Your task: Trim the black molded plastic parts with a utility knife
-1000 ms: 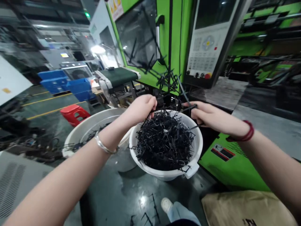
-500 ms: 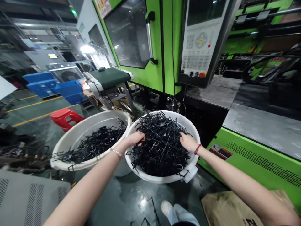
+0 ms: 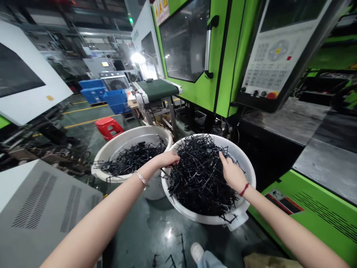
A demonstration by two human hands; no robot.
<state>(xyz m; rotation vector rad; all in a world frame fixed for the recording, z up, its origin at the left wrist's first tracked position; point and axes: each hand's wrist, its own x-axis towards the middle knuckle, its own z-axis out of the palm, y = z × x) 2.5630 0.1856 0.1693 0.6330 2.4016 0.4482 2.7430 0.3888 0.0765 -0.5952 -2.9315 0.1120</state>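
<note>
A white tub (image 3: 245, 169) in front of me is heaped with tangled black plastic pieces (image 3: 200, 175). My left hand (image 3: 166, 159) rests at the heap's left edge, over the tub rim, with its fingers curled into the pieces. My right hand (image 3: 232, 173) lies on the right side of the heap, fingers stretched forward among the pieces. A second white tub (image 3: 122, 141) to the left holds a thinner layer of the same black pieces (image 3: 134, 158).
A green machine (image 3: 223, 56) with a control panel (image 3: 272, 56) stands behind and to the right. A grey cabinet (image 3: 41, 208) is at the lower left. A conveyor (image 3: 157, 89), a red stool (image 3: 108, 126) and blue crates (image 3: 106, 93) lie beyond. My shoe (image 3: 198, 251) shows below.
A second ago both hands held black pieces up above the tub; they came down onto the heap. Since half a second ago the view shifted and the hands stay on the heap.
</note>
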